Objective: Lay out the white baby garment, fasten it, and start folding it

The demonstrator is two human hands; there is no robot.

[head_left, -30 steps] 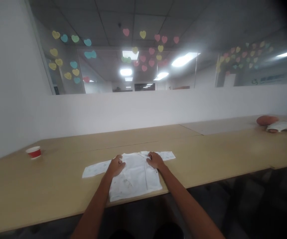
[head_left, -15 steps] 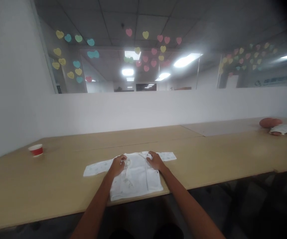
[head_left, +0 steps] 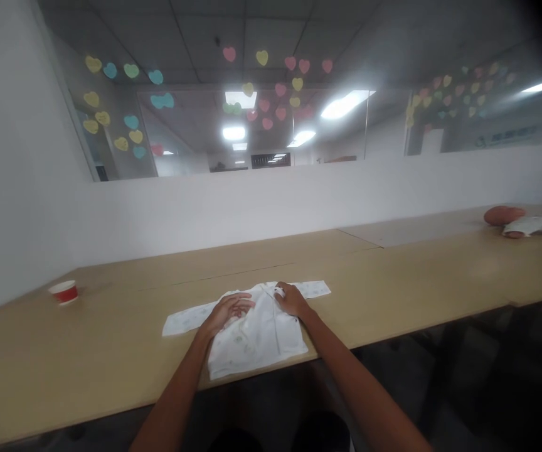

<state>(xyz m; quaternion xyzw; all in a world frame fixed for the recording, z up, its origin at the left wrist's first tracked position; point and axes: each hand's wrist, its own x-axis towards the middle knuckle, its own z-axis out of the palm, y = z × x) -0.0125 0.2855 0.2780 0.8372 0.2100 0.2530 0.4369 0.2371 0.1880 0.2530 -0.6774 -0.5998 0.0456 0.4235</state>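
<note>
Lying wrinkled under a loosely curved left hand [head_left: 228, 312]: a soft white long-sleeved shirt [head_left: 262, 339] on the smooth desk [head_left: 106, 367]. Right hand [head_left: 292, 300] pinches its cloth; left grip's too blurry to tell tbh.

Bare tabletop [head_left: 120, 345] gives a hand passage between the red-and-white cup [head_left: 65, 291] and the left-lying sleeve [head_left: 189, 319] of the white garment [head_left: 264, 345]. Another open stretch runs from the other sleeve [head_left: 315, 288] to the reddish rounded object [head_left: 504, 215] far right. Behind, the wall [head_left: 252, 207] blocks reach; between left hand [head_left: 228, 309] and right hand [head_left: 292, 300] a gap remains
</note>
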